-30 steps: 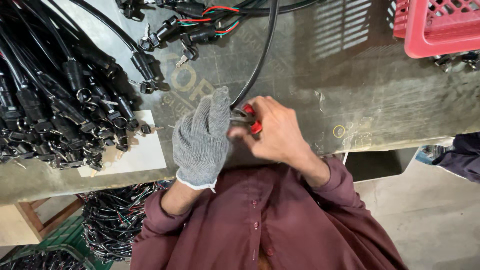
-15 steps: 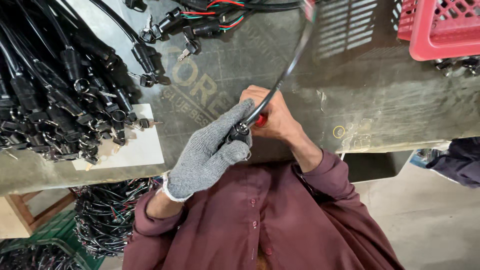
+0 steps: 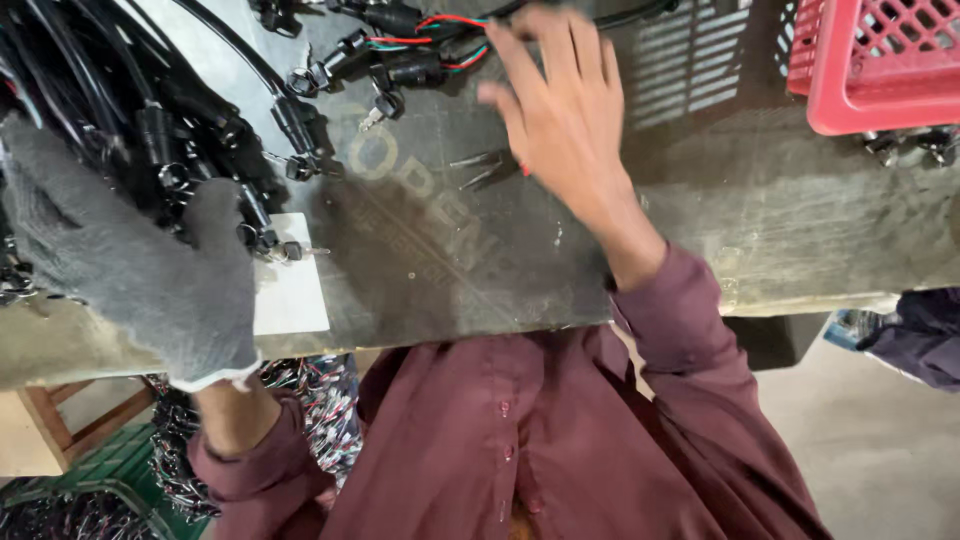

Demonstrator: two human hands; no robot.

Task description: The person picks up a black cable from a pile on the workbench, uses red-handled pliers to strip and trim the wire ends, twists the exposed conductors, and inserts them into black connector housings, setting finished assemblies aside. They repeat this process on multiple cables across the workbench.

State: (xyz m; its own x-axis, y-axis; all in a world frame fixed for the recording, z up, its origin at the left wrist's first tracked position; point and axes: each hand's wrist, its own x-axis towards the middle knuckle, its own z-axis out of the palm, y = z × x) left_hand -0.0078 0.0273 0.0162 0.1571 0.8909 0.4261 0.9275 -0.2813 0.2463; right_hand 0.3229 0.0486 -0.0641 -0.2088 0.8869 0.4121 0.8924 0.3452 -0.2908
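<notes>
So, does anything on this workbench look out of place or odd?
Only one hand is gloved: the left hand wears a grey knit glove, the right hand is bare. Pliers lie loose on the bench.

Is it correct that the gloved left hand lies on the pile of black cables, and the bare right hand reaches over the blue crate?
Not quite. In the head view the crate is red, and the rest holds: the gloved left hand lies on the black cables, and the bare right hand reaches forward.

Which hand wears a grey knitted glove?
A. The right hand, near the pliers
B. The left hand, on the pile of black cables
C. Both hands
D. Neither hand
B: the left hand is gloved and rests on the pile of black cables; the right hand is bare.
</notes>
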